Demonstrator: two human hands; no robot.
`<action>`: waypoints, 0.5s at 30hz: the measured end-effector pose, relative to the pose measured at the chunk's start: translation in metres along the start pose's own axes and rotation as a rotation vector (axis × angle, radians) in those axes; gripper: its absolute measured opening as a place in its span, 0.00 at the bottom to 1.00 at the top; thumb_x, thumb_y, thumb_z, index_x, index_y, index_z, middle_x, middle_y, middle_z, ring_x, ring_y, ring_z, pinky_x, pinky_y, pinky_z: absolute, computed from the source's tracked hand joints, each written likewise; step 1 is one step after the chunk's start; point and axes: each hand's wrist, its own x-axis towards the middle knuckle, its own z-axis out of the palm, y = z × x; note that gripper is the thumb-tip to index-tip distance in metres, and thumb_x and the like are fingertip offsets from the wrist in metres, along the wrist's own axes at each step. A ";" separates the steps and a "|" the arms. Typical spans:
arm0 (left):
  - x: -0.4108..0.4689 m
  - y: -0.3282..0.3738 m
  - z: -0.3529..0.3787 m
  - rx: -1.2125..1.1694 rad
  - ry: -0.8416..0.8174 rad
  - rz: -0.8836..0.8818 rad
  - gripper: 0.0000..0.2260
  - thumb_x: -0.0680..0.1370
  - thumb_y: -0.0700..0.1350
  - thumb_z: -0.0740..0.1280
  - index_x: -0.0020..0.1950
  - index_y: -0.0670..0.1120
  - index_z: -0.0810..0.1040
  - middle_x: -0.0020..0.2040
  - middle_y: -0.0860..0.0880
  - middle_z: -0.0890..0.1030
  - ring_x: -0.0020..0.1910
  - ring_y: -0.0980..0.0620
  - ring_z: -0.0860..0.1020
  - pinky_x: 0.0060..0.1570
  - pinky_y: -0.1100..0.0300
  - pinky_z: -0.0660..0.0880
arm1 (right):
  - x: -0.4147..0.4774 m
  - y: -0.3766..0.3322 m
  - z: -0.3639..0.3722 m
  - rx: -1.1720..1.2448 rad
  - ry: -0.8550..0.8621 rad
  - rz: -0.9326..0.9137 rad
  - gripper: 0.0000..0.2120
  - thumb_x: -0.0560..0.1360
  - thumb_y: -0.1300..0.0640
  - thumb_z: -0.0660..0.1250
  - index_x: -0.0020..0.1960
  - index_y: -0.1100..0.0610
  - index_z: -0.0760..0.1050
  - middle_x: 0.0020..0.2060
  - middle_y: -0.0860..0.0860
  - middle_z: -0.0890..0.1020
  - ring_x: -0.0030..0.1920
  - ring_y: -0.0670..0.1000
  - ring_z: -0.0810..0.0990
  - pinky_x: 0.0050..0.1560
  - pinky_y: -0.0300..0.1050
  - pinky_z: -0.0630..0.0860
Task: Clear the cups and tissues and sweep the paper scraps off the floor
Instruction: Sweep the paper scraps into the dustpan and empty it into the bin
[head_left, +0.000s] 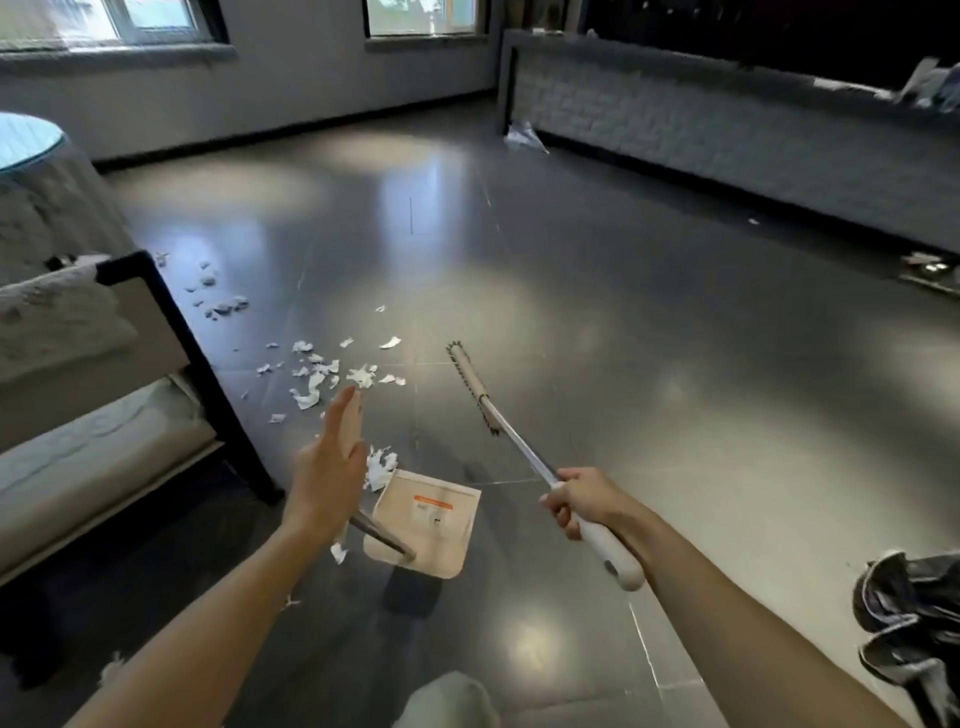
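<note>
Right hand (587, 501) grips the broom (511, 441) — fingers wrapped where the metal shaft meets the white grip, with the grip's end sticking out on the near side of the fist. The broom head is down at floor (623, 322) level, mid-view, right of the mess, and runs far-left to near-right.

Left hand (332, 462) is wide, fingers straight and together, lying against the beige top of the dustpan (431, 525) handle (thumb hidden, can't tell if it hooks the handle). The pan sits flat on the floor, near, between the two forearms, mouth facing far.

Paper scraps (322, 374) — the main scatter is on the floor just beyond the left fingertips, left of the broom head. A smaller clump lies further left and far, by the sofa (176, 332) frame. A few sit at the pan's far-left corner, and stray bits lie near the left forearm.

One larger white paper (524, 137) lies far off at the foot of the low wall (727, 119). Dark bag (909, 613) at near right.
</note>
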 end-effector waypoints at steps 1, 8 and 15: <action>0.023 0.005 0.010 0.005 0.019 -0.018 0.28 0.80 0.40 0.61 0.73 0.62 0.56 0.46 0.40 0.79 0.33 0.48 0.78 0.30 0.61 0.71 | 0.025 -0.017 -0.004 0.005 -0.008 0.003 0.18 0.75 0.74 0.60 0.61 0.61 0.67 0.31 0.55 0.69 0.22 0.45 0.65 0.19 0.33 0.63; 0.212 0.027 0.102 0.014 0.062 -0.071 0.28 0.80 0.40 0.60 0.75 0.59 0.55 0.57 0.41 0.78 0.40 0.48 0.78 0.43 0.57 0.72 | 0.219 -0.148 -0.027 -0.077 -0.112 -0.003 0.24 0.75 0.74 0.60 0.69 0.61 0.64 0.32 0.56 0.71 0.17 0.44 0.66 0.19 0.32 0.63; 0.416 0.059 0.129 0.124 0.136 -0.116 0.25 0.81 0.43 0.58 0.76 0.55 0.55 0.58 0.38 0.78 0.42 0.42 0.78 0.43 0.51 0.73 | 0.387 -0.304 -0.043 -0.212 -0.220 0.021 0.08 0.74 0.72 0.62 0.45 0.60 0.72 0.24 0.51 0.71 0.18 0.44 0.68 0.19 0.33 0.65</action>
